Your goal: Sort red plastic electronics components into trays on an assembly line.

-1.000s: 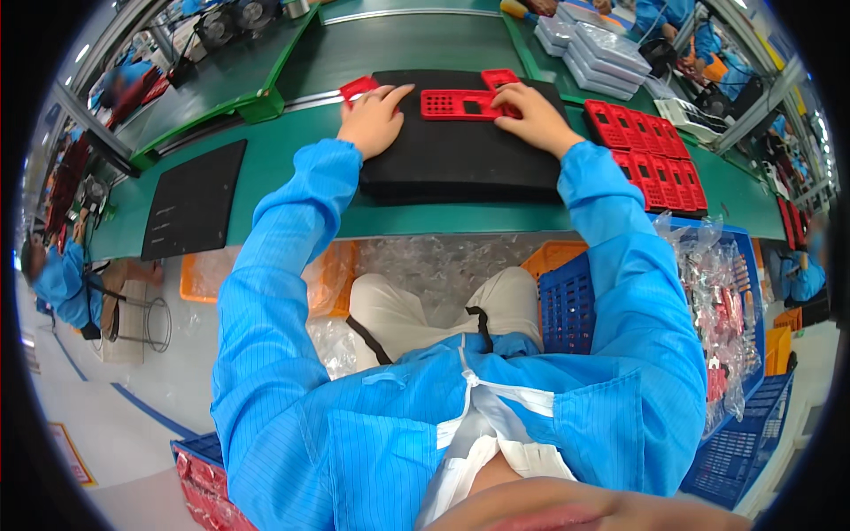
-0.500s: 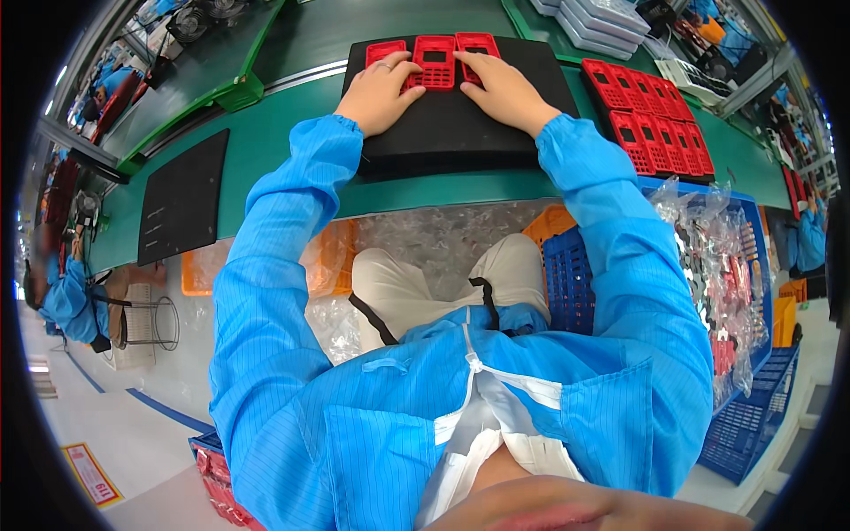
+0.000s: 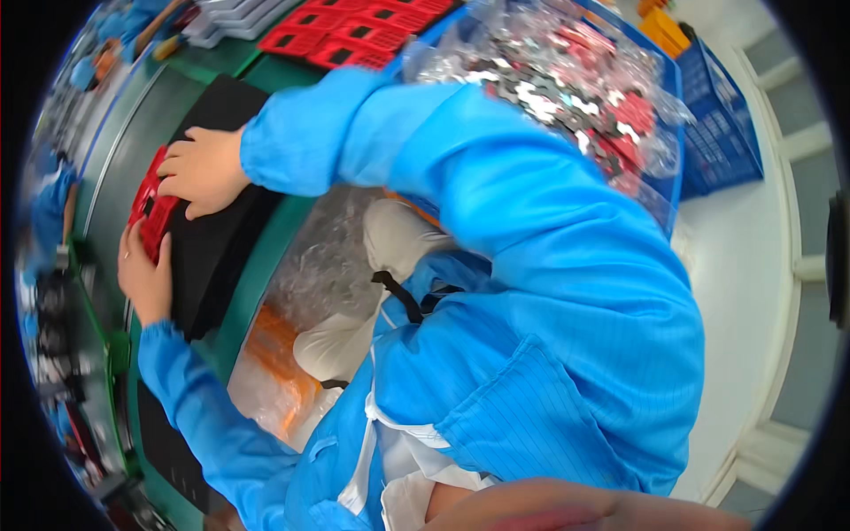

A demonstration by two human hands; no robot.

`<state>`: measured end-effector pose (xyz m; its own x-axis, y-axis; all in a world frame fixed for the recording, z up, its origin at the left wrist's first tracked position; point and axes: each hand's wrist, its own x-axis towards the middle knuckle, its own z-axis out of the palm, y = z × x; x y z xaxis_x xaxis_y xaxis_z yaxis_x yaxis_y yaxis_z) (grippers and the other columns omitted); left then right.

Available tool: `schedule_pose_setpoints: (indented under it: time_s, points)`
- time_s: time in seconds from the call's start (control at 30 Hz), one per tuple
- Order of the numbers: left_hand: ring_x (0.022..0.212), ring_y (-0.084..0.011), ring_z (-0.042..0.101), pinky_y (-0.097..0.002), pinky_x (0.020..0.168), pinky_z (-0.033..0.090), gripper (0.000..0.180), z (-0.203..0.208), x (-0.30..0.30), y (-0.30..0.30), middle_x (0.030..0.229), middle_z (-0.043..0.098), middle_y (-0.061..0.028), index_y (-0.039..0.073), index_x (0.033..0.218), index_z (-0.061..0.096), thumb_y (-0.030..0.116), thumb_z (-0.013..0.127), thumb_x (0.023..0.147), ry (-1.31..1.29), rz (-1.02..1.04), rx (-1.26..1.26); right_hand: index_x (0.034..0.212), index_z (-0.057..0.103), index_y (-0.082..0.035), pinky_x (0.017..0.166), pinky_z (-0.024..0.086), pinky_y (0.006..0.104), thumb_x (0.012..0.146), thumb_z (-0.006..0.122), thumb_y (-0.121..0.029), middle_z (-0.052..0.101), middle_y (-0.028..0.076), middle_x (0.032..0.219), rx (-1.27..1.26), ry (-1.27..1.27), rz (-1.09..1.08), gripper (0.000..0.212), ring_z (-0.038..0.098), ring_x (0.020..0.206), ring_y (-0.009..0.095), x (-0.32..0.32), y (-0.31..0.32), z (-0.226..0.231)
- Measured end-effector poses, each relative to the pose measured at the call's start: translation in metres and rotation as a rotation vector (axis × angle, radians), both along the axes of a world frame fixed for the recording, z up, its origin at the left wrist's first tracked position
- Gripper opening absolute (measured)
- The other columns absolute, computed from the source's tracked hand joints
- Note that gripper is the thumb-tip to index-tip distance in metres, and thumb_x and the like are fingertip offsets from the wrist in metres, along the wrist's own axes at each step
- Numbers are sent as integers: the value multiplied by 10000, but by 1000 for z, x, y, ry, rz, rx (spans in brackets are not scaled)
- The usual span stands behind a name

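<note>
The red phone-shaped plastic housings (image 3: 152,202) lie in a row on a thick black foam pad (image 3: 197,276), at the left of the tilted view. My left hand (image 3: 144,273) rests at the near end of the row, fingers apart, fingertips touching a housing. Over the other end of the row lies my right hand (image 3: 205,171), its fingers spread and their tips on the red plastic. Both hands partly cover the housings, so their details are hard to make out. Neither hand grips anything that I can see.
More red housings (image 3: 359,31) lie in rows beyond my right arm. A blue crate (image 3: 675,84) holds clear bags and red, black and white parts. Another blue crate (image 3: 722,124) stands beside it. An orange bin (image 3: 282,332) with clear plastic sits below the green bench (image 3: 237,320).
The view has swung to the right and tilted, so the bench now runs steeply along the left. My hands stay on the row of red housings, my right hand lying further over it.
</note>
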<state>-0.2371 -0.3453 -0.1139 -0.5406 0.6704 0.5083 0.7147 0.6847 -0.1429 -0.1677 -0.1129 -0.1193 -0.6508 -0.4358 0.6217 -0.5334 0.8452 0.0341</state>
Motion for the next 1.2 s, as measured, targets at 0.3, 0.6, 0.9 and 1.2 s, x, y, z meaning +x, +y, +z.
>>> schedule_pose_setpoints:
  time_s: [0.3,0.6,0.9,1.2]
  points:
    - [1219,-335,418,-415,1017,315,489,19,192,47,1317,433,-190,6,1189,505,144,611,732,-606,-508,318,997,626,-6,761,482,400,850,514,-266,646,197,920,-52,-405,-1019,319,620,862,328,285,327,118]
    - [1125,-293,501,-359,963,376,381,-29,225,109,1210,523,-166,13,1129,546,12,580,749,-922,-392,403,1227,512,-92,922,429,427,823,559,-274,539,176,1205,47,-534,-1479,445,528,1088,340,372,524,-66]
    - [1095,-235,527,-349,986,376,296,-48,238,107,1195,541,-126,9,1177,514,85,498,891,-1103,-68,497,1302,434,-115,1001,366,472,783,593,-492,426,137,1352,-77,-512,-1929,661,405,1233,347,388,607,-119]
    - [1038,-226,574,-319,914,426,266,-45,224,130,1110,580,-137,-26,1127,525,20,507,866,-1190,25,369,1236,497,-100,928,434,446,729,675,-471,537,145,1250,-182,-618,-1936,653,515,1151,322,384,622,-104]
